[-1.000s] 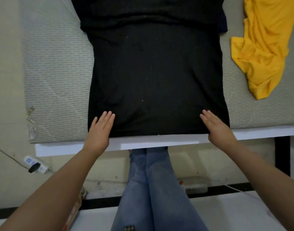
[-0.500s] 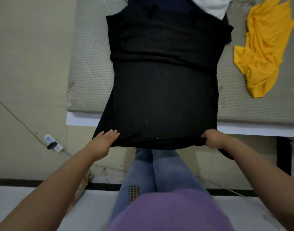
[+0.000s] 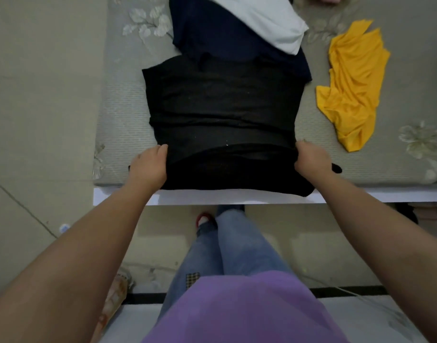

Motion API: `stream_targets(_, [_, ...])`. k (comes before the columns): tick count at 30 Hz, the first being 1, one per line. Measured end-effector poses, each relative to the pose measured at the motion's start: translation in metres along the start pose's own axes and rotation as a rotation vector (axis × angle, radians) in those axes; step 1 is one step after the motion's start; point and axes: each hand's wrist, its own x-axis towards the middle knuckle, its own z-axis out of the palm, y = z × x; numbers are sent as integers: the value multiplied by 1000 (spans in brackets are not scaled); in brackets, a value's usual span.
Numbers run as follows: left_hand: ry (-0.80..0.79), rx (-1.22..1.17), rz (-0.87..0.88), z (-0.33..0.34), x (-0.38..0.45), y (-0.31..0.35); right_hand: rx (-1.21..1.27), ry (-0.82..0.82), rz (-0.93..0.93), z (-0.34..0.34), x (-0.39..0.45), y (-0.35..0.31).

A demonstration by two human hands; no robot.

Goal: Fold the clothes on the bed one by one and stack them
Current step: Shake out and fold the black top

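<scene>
A black garment (image 3: 222,100) lies flat on the grey mattress (image 3: 121,115), its near part doubled up into a fold. My left hand (image 3: 148,165) grips the left corner of the lifted hem, fingers curled into the cloth. My right hand (image 3: 310,160) grips the right corner the same way. Both hands hover over the near part of the garment, close to the bed's front edge. Beyond it lie a navy garment (image 3: 212,33) and a white one (image 3: 267,18) on top of that.
A crumpled yellow garment (image 3: 351,87) lies on the mattress to the right. The white bed frame edge (image 3: 262,196) runs across below the hands. My jeans-clad legs (image 3: 237,248) stand against it. Beige floor lies to the left.
Both hands went from lying flat on the hem to gripping it, then carried it up and away from me over the garment. The camera view pulled back.
</scene>
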Motion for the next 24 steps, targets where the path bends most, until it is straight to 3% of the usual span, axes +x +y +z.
stream_targets(3, [109,-82,-56,-20,33,10,52,66,66,-18,27,12])
stream_targets(9, [268,-182,-101,-64,96,28,53,94,16,-51,98,22])
stream_targets(13, [165,-78,-177,-83,148,36,112,91,25,-66,152,26])
stream_targets(24, [109,175,-159,-91,298,3,36,90,-19,-65,297,9])
